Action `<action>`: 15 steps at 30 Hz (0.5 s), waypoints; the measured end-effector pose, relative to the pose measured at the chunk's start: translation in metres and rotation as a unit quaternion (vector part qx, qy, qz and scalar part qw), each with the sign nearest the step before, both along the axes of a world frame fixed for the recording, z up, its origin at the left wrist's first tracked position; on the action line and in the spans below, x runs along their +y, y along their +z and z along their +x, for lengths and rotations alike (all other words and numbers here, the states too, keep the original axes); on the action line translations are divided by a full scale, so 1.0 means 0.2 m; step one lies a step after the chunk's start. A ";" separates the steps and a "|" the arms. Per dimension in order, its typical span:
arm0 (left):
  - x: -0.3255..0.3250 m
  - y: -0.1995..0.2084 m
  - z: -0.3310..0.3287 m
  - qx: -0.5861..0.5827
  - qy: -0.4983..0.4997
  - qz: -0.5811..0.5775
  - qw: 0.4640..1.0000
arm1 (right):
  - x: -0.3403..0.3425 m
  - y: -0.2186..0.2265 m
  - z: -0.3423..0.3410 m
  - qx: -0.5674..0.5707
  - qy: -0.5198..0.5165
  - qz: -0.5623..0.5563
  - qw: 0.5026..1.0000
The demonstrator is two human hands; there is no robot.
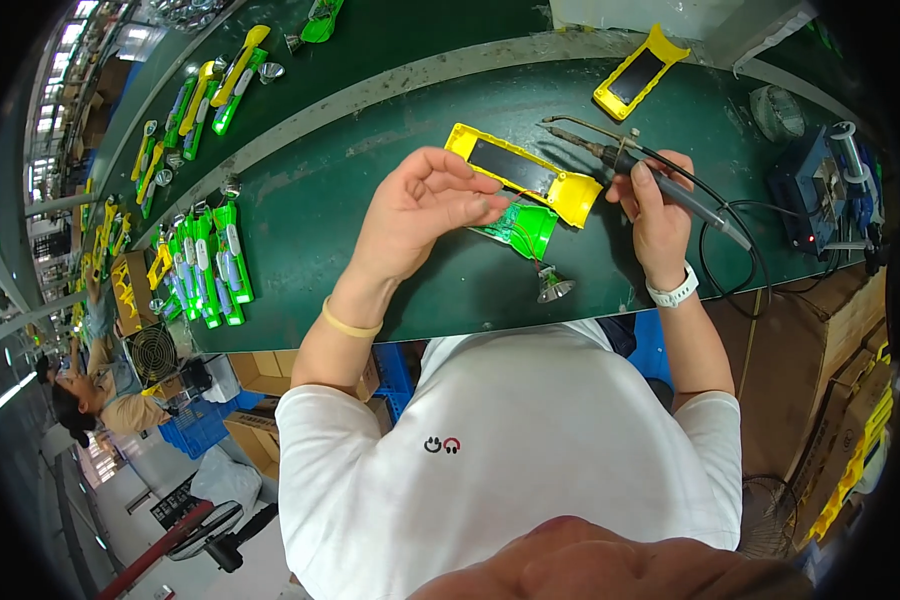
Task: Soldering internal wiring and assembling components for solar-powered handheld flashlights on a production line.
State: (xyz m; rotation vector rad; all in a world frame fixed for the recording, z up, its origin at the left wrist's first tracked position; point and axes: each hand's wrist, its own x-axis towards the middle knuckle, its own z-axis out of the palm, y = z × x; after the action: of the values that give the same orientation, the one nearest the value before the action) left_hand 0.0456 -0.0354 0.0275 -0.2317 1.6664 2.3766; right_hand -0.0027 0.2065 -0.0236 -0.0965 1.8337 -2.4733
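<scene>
My left hand [425, 205] is closed in a pinch, its fingertips on a thin red wire [518, 194] above the work. Below the fingertips lies a green housing [538, 232] with a green circuit board [500, 222] inside. A yellow shell [576, 198] with a dark panel lies against it on the far side. Wires lead from the board to a small silver lamp reflector [554, 287] near the bench edge. My right hand [660, 215] grips a soldering iron [675, 195], its tip pointing left above the bench. A thin curved metal tube [590, 127] runs alongside the iron.
Another yellow shell [638, 78] lies at the far right. A blue soldering station [808, 205] with a solder reel stands right, its black cable [740, 260] looping nearby. Assembled green lights [205, 260] are grouped at left. Beyond the bench's left end, a person [105, 395] is at work.
</scene>
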 end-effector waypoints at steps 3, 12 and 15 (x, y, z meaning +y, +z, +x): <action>-0.03 -0.04 0.00 -0.010 0.056 0.030 0.998 | -0.04 0.00 0.04 -0.001 0.015 -0.044 0.999; -0.17 -0.13 -0.26 0.291 -0.132 -0.588 0.743 | -0.23 -0.01 0.05 -0.023 0.071 0.011 0.997; -0.19 -0.12 -0.29 0.266 -0.176 -0.594 0.739 | -0.25 -0.05 0.06 0.018 0.067 0.055 0.996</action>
State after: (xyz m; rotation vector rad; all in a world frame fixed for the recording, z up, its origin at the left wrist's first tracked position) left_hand -0.0116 -0.0735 0.0044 0.5832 2.9174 0.8091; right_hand 0.0102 0.1567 -0.0342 -0.2522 1.9044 -2.2915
